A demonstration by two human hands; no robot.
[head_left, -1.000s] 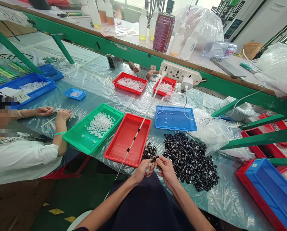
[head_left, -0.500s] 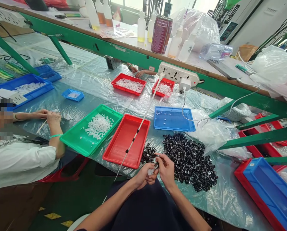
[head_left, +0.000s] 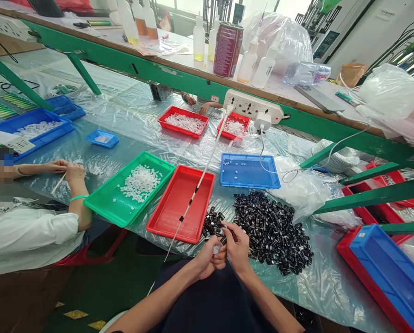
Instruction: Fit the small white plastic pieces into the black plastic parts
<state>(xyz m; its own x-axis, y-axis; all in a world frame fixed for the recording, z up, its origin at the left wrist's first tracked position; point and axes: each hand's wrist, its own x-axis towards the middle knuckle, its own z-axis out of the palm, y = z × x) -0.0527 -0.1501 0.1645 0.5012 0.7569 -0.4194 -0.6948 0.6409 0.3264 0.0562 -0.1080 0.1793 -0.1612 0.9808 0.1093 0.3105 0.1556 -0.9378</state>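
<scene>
Red tray (head_left: pixel 174 201) edging us at ten o'clock, left hand (head_left: pixel 207 256) and right hand (head_left: pixel 239 243) pinch our black piece (head_left: pixel 223 240), long axis finger-hidden!

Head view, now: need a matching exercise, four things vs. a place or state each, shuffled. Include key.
Things
1. Green tray
2. Drink can
3. Large black heap
4. Left hand

Place or state
A. Lies loose on the plastic sheet
B. Has white material showing in its grip, close to the right hand
C. Stands upright beside plastic bottles
D. Holds a scatter of small white pieces

Pairs: 1-D, 2-C, 3-A, 4-B
</scene>
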